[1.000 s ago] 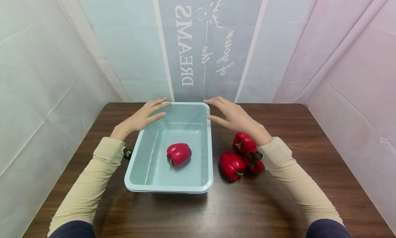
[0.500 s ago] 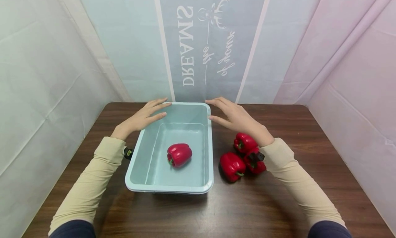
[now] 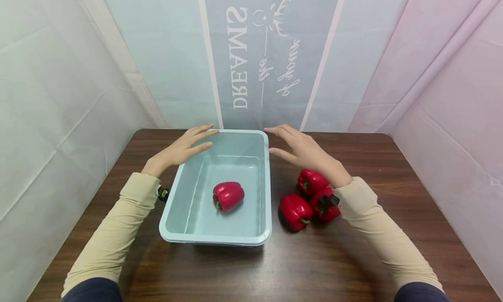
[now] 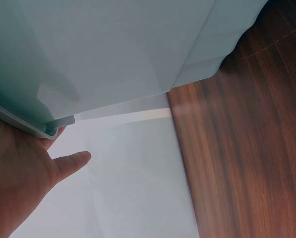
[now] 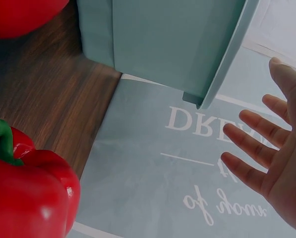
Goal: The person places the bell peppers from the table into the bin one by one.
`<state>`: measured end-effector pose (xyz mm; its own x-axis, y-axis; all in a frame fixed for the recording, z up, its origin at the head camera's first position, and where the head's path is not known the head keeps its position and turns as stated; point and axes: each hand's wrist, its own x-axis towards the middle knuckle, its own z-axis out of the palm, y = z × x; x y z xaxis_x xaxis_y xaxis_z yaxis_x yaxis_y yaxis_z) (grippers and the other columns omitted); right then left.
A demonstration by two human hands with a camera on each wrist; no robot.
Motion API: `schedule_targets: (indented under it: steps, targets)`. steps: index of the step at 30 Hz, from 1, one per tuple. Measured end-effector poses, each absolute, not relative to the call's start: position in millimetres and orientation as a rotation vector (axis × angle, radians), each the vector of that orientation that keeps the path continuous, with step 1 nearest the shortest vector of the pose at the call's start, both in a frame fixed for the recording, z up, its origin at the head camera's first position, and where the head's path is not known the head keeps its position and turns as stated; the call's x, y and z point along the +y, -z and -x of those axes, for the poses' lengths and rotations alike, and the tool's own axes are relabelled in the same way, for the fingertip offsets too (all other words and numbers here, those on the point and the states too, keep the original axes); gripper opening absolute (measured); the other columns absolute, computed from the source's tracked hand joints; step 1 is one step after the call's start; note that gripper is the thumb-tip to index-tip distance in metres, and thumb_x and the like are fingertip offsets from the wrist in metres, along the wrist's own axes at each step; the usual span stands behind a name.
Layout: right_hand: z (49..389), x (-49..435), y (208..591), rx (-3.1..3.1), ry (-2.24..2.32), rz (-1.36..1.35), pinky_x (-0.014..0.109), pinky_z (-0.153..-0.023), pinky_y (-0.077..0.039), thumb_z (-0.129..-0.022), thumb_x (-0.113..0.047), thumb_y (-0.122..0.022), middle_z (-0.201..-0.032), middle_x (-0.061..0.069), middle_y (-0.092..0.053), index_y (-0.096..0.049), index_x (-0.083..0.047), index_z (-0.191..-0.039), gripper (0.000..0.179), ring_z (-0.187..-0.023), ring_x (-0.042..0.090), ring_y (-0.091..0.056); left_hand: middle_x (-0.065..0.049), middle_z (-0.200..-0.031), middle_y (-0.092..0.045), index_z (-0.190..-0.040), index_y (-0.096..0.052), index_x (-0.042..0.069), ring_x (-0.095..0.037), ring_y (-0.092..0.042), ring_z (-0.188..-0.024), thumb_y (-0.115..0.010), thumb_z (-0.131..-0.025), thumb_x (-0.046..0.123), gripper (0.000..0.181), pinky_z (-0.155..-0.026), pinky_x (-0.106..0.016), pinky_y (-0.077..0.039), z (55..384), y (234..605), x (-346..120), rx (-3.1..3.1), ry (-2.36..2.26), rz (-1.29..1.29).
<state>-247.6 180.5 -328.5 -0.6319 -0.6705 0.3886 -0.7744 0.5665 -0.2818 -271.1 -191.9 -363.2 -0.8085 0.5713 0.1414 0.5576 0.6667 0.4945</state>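
A pale blue plastic basin (image 3: 216, 239) stands on the table, with one red bell pepper (image 3: 228, 197) lying inside it. Over the basin's far left corner is my left hand (image 3: 182, 147), its fingers extended and holding nothing. In the left wrist view that hand (image 4: 24, 173) lies close by the rim; whether it touches cannot be told. My right hand (image 3: 300, 149) hovers just beyond the far right corner, fingers spread and apart from the rim in the right wrist view. Beneath the right wrist sit three more red bell peppers (image 3: 295, 211), partly overlapped by the wrist camera.
The brown wooden table (image 3: 228, 271) extends around the basin. White cloth walls (image 3: 452, 118) rise on both sides, and a printed grey-blue curtain (image 3: 271, 53) hangs behind the table's far edge. Wrist cameras (image 3: 163, 193) sit at both cuffs.
My right hand has drifted slightly to the right, away from the basin's rim. The left hand, the basin and the peppers stay essentially where they were.
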Motion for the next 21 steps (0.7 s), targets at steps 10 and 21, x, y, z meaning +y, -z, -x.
schedule_targets:
  steps: [10, 21]
  targets:
    - [244.5, 184.0, 332.7, -2.588, -0.653, -1.180, 0.039, -0.092, -0.046, -0.087, -0.036, -0.063, -0.126, -0.007, -0.049, -0.042, -0.025, -0.138, 0.056, -0.115, 0.014, -0.050, 0.006, -0.154, -0.016, -0.144, -0.031, 0.035, -0.024, -0.008, -0.142, -0.040, -0.097, 0.045, 0.049, -0.109, -0.057, -0.011, 270.7, 363.4, -191.3, 2.843, -0.831, -0.958]
    - [242.5, 187.6, 338.7, -2.574, -0.642, -1.180, 0.036, -0.091, -0.047, -0.088, -0.038, -0.063, -0.125, -0.007, -0.049, -0.043, -0.025, -0.137, 0.055, -0.112, 0.010, -0.050, 0.007, -0.154, -0.016, -0.143, -0.031, 0.036, -0.023, -0.007, -0.142, -0.041, -0.097, 0.045, 0.049, -0.109, -0.057, -0.011, 270.2, 364.0, -191.7, 2.839, -0.839, -0.957]
